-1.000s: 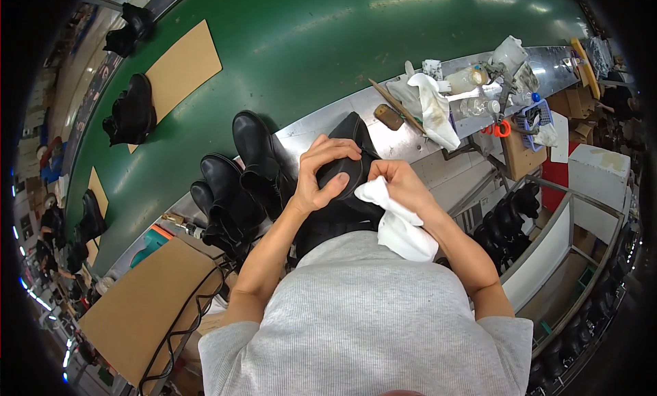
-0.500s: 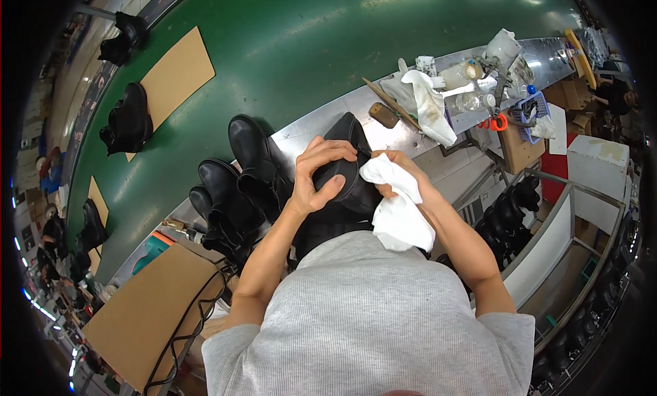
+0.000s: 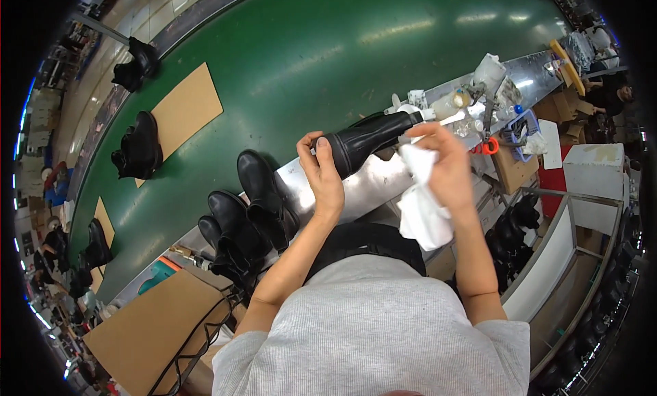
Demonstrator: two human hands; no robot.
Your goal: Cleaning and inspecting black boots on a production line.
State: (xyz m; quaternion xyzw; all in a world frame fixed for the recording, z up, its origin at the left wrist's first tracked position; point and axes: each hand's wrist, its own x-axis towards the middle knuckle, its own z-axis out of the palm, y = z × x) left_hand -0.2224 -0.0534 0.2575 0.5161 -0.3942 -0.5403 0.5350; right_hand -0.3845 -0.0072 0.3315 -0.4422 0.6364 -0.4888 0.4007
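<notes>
A black leather boot (image 3: pixel 361 144) lies across my view, raised over the metal ledge (image 3: pixel 375 184). My left hand (image 3: pixel 324 178) is closed round its left, wider end, thumb on the near side and fingers on the far side. In my right hand (image 3: pixel 449 165), somewhat blurred, is a crumpled white cloth (image 3: pixel 426 215) that hangs down toward me. The fingertips of that hand are at the boot's narrow right end; whether they touch it I cannot tell.
Several black boots (image 3: pixel 259 184) stand close on my left. Beyond is a green conveyor belt (image 3: pixel 287 68) carrying boots beside cardboard sheets (image 3: pixel 188 105). Bottles, a blue basket (image 3: pixel 523 133) and orange-handled scissors (image 3: pixel 487 146) crowd the ledge's right. A metal rack (image 3: pixel 568 225) stands at right.
The boot has swung from upright near my body to lengthwise, pointing right and farther away. My left hand moved with it; my right hand lifted the cloth to the right.
</notes>
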